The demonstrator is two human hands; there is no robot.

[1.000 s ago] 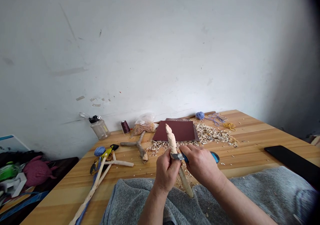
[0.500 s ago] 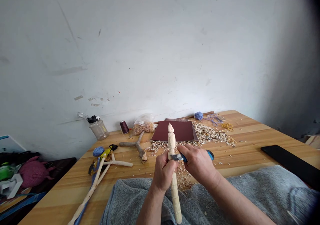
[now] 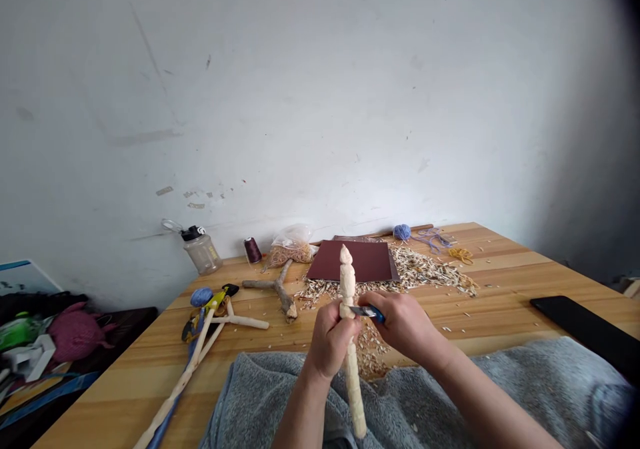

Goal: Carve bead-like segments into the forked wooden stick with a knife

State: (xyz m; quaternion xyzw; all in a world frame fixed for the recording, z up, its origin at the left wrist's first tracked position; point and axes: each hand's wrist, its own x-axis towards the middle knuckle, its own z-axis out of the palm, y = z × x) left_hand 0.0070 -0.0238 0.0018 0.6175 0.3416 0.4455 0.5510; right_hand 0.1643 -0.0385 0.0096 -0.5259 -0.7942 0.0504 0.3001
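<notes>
We hold the carved wooden stick (image 3: 349, 369) upright in our left hand (image 3: 330, 341), above the near edge of the counter (image 3: 500, 316), its pale, knobbed tip pointing up. Our left fingers (image 3: 345, 329) wrap closely around its middle. Our right hand (image 3: 403, 326) is closed on the blue-handled carving knife (image 3: 369, 312), and its fingers (image 3: 386, 306) hide most of the handle. The short blade lies against the stick, just by our left fingers (the exact edge contact is too small for us to make out).

A grey towel (image 3: 525, 382) lies over the near edge below our forearms. Toward the far edge, a dark red sheet of sandpaper (image 3: 350, 260) sits behind the stick, with pale wood shavings (image 3: 420, 269) spread around it and under our hands. A forked branch (image 3: 275, 296) lies left of the sandpaper, and more peeled sticks (image 3: 190, 349) lie near the left edge. A black flat slab (image 3: 585, 326) rests along the right edge.
</notes>
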